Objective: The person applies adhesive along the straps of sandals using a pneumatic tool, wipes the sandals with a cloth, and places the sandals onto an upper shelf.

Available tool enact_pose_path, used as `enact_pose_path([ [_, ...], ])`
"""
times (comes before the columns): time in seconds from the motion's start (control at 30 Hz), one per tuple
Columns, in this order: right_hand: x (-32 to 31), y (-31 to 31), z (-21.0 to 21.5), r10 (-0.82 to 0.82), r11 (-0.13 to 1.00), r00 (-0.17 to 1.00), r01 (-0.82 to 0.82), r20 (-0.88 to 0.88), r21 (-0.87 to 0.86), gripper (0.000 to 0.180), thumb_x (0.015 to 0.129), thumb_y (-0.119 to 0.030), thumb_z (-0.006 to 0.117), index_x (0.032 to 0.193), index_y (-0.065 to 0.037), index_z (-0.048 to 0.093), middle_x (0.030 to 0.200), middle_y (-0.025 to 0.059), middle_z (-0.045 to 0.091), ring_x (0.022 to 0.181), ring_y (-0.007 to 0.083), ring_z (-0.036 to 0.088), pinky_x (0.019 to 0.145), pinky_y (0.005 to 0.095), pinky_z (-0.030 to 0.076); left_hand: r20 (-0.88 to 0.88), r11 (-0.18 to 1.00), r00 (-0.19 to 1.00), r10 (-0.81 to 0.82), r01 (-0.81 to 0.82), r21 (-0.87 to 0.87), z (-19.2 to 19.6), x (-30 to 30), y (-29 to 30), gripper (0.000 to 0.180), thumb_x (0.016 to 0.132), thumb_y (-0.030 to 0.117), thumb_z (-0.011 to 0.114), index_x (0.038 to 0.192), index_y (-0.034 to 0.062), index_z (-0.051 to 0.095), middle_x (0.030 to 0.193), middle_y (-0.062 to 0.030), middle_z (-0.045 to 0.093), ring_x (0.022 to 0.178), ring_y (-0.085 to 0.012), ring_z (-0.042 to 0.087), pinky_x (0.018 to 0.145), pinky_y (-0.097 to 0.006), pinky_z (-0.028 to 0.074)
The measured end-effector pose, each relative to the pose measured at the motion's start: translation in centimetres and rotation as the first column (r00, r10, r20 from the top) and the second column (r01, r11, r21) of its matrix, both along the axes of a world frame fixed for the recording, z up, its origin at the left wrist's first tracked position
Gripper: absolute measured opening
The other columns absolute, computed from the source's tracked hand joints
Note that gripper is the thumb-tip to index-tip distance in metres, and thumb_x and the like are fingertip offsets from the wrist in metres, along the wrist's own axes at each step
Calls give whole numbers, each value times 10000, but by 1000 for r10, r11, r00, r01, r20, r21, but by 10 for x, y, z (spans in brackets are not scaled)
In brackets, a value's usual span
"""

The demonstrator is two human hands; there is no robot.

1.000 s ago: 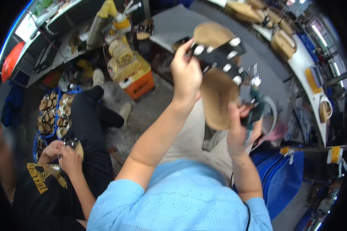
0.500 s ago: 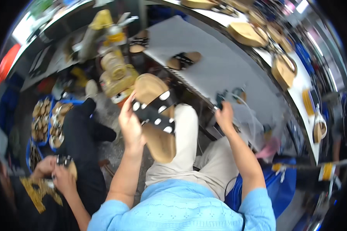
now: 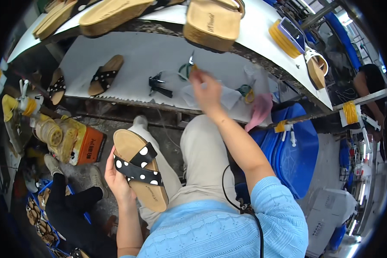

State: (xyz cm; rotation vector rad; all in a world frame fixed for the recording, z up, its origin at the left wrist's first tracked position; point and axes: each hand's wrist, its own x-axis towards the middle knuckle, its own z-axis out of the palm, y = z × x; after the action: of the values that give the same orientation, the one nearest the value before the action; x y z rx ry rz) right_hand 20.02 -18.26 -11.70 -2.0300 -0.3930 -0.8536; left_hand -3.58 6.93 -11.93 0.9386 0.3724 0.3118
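My left hand [image 3: 120,178] is closed round the side of a sandal [image 3: 144,172], held upright over my left leg. The sandal has a tan footbed and crossed black straps with white dots. My right hand [image 3: 206,92] reaches over the lower shelf, blurred, its fingers pinched at the green and orange handle of small scissors [image 3: 185,71]. The blades point away from me. Left of them, a black hand tool [image 3: 160,86] lies on the shelf. A matching sandal [image 3: 106,75] lies farther left, and another [image 3: 57,86] stands at the shelf's left end.
More sandals [image 3: 213,23] line the upper shelf [image 3: 256,38] above my right hand. A pink cloth [image 3: 261,109] hangs off the lower shelf beside stacked blue bins [image 3: 294,150]. Left on the floor are an orange container [image 3: 90,144] and another person's legs [image 3: 73,200].
My view has turned to the right. My right hand has moved from beside the black tool to the scissors. My left hand still holds the sandal, now lower.
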Motion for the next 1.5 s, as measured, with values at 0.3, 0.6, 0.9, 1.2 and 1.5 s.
enact_pose_path([
  [0.3, 42, -209, -165, -626, 678, 664, 206, -408, -705, 692, 805, -503, 720, 1299, -27, 622, 1267, 198, 646, 1286, 408, 513, 1072, 585, 353, -75, 996, 996, -40, 45, 74, 11, 4, -48, 470, 951, -37, 539, 1419, -71, 513, 1420, -167, 583, 1301, -231, 575, 1128, -360, 430],
  [0.6, 98, -368, -72, -338, 771, 939, 237, -64, -591, 446, 709, -250, 810, 1106, -72, 711, 1090, 131, 718, 987, 286, 646, 891, 398, 513, -133, 997, 991, -18, 27, 70, 1, 3, -87, 490, 946, -77, 500, 1436, -70, 492, 1356, -184, 624, 1185, -214, 657, 1009, -329, 548],
  [0.9, 130, -337, -59, -392, 859, 892, 268, -224, -436, 403, 749, -268, 785, 1099, -81, 718, 1091, 127, 721, 980, 283, 659, 878, 401, 523, -113, 958, 988, 106, -71, 277, -6, -32, -67, 670, 760, -159, 386, 1404, -49, 537, 1408, -169, 591, 1294, -230, 579, 1116, -375, 448],
  [1.2, 148, -275, -132, -389, 781, 851, 101, -353, -616, 363, 789, -287, 759, 1093, -90, 726, 1092, 123, 725, 974, 279, 671, 865, 404, 534, -160, 844, 840, 518, -471, 258, 7, -34, 4, 369, 973, 1, 576, 1340, -15, 610, 1273, -81, 677, 1143, -159, 647, 1016, -329, 514],
  [1.5, 161, -241, -137, -372, 783, 852, 76, -367, -617, 329, 829, -305, 734, 1086, -99, 733, 1093, 119, 729, 967, 275, 684, 853, 407, 545, 70, 363, 399, 914, -884, 296, 37, -127, 170, 459, 926, -136, 355, 1339, -83, 547, 1159, -201, 667, 1012, -294, 704, 901, -453, 618],
])
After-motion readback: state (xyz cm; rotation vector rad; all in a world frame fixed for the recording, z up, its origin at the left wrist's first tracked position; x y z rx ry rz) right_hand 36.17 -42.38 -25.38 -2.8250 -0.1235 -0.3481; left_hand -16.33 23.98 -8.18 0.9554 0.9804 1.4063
